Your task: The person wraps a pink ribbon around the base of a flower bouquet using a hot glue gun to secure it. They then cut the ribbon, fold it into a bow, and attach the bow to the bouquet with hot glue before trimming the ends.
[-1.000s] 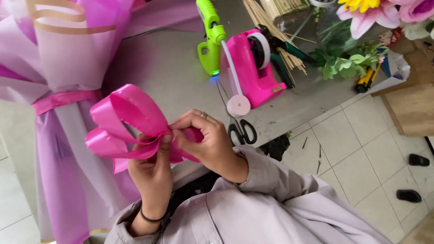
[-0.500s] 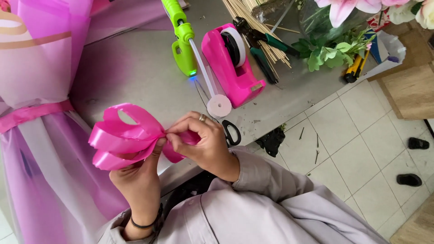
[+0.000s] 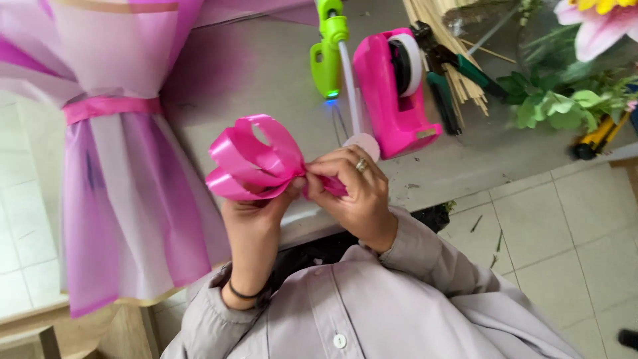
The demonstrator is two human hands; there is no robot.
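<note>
Nearest to the camera, the left hand (image 3: 256,216) is shut tight on the pinched middle of a pink bow (image 3: 256,159). The loops stick up and out to the left, over the near edge of the table (image 3: 266,86). The right hand (image 3: 355,189) is curled closed just beside it, fingers touching the left thumb. It holds the ribbon end (image 3: 332,187) on the right side of the pinch. I cannot tell if the ribbon goes around a finger, because the fingers hide it.

A second ago the bow sat lower and its loops lay flatter. Now both hands have come up a bit, and the loops stand rounder and more open, with a gap you can see through. The pinch has not let go. So the bow looks mostly shaped, and the middle is the part being worked on.

Farther off on the table, behind the right hand, is a pink tape holder (image 3: 395,86). Left of it lies a green glue gun (image 3: 329,50). Far right are cutters (image 3: 445,63), thin sticks (image 3: 445,40) and green leaves (image 3: 558,106). On the left hangs a big pink wrap (image 3: 113,166) tied with a pink band (image 3: 109,106).
</note>
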